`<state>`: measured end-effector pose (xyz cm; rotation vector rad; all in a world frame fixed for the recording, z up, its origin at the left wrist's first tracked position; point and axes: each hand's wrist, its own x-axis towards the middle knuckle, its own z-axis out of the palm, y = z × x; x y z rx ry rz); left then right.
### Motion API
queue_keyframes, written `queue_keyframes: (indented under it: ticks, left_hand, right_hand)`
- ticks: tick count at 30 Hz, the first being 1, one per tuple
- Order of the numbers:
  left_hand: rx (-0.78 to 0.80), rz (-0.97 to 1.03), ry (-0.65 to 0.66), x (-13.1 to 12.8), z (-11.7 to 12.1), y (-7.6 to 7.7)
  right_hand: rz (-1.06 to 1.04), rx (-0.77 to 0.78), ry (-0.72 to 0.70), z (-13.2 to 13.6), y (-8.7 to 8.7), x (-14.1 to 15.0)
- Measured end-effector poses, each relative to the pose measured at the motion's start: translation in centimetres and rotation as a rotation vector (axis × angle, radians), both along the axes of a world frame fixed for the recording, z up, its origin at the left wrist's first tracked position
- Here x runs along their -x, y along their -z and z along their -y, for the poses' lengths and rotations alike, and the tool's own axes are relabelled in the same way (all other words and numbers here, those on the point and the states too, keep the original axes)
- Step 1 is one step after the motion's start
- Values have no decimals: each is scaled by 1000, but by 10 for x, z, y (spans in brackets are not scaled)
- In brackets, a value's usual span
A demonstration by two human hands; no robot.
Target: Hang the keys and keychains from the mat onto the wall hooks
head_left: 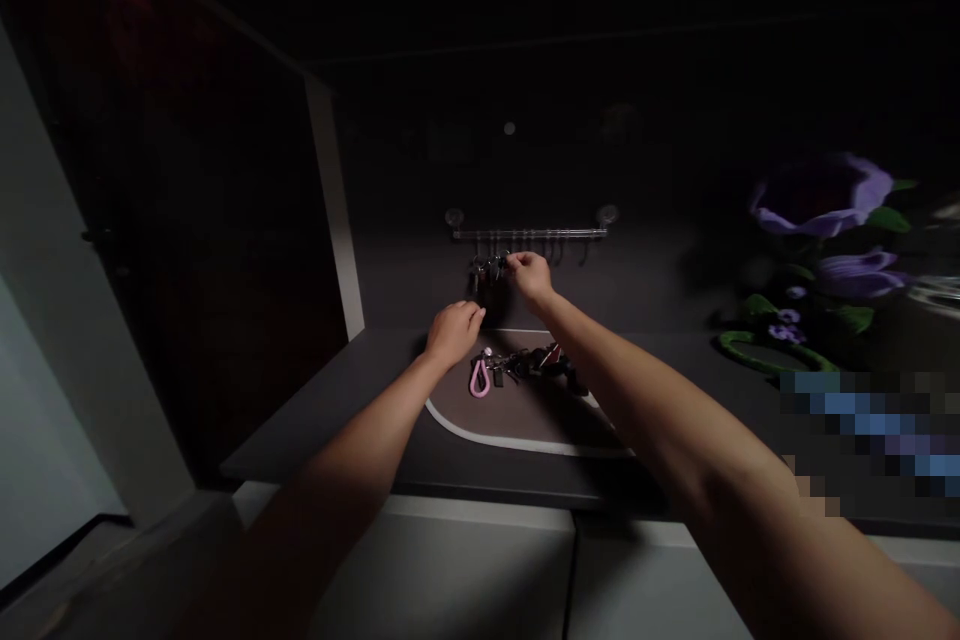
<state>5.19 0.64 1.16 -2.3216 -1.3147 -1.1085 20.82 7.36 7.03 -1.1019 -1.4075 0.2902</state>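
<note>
Between front and back edges of a dark bench (pixel 322 430), a pale-rimmed mat (pixel 517 428) bears keys (pixel 499 377); before the dim wall (pixel 405 240), the right grip (pixel 534 278) pinches hanging keys (pixel 493 267) below a rail (pixel 525 234); the left grip's (pixel 454 331) closure cannot be told.

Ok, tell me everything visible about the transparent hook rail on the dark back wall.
The slim, straight transparent rail looks like plastic, mounted roughly level, with a round transparent mount at each end and small hooks beneath. Dark and metallic keys hang below its left part. The bare right hand pinches at those keys, just under the rail; I cannot tell whether it touches a hook.
</note>
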Motion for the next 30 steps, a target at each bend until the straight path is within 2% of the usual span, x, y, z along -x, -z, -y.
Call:
queue_keyframes:
  ticks: [4, 9, 19, 30]
  left_hand:
    - [-3, -18, -40, 4, 0, -2]
    - [-6, -21, -51, 5, 0, -2]
    - [5, -41, -56, 6, 1, -4]
    - [28, -99, -110, 6, 4, -7]
  right_hand:
    - [-199, 82, -6, -7, -6, 9]
    - [-293, 126, 26, -9, -10, 17]
    - [-228, 110, 116, -24, -1, 11]
    - [-172, 145, 191, -18, 4, 7]
